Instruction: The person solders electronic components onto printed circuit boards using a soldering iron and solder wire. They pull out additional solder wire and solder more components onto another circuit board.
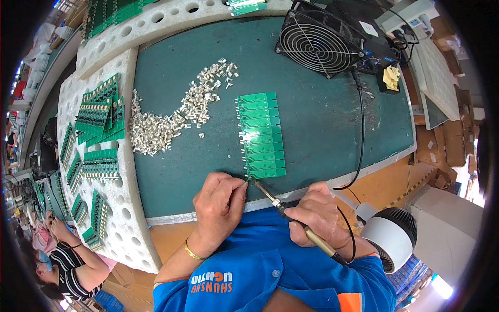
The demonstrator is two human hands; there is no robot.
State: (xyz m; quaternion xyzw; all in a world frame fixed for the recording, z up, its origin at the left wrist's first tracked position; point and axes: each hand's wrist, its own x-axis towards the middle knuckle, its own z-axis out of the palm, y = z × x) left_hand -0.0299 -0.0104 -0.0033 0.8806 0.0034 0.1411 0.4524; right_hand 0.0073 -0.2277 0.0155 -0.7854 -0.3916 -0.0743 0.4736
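Observation:
A green circuit board panel [264, 151] lies on the dark green mat [322, 145], with small pins along its left edge. My right hand [314, 210] is wrapped around a soldering iron [273, 199], whose tip meets the board's lower left corner. Beside that same corner, my left hand [221, 200] is closed in a pinch. Whatever is between its fingertips is too fine to make out. Left of the board spreads a heap of small white pin connectors [156, 132], trailing toward the back.
White foam with holes [127, 218] borders the mat's left side and carries several finished-looking green boards [101, 164]. A black fan [319, 44] stands at the back right, near a yellow sponge [391, 78]. The iron's black cable [362, 135] crosses the right side. Another person [78, 255] sits at far left.

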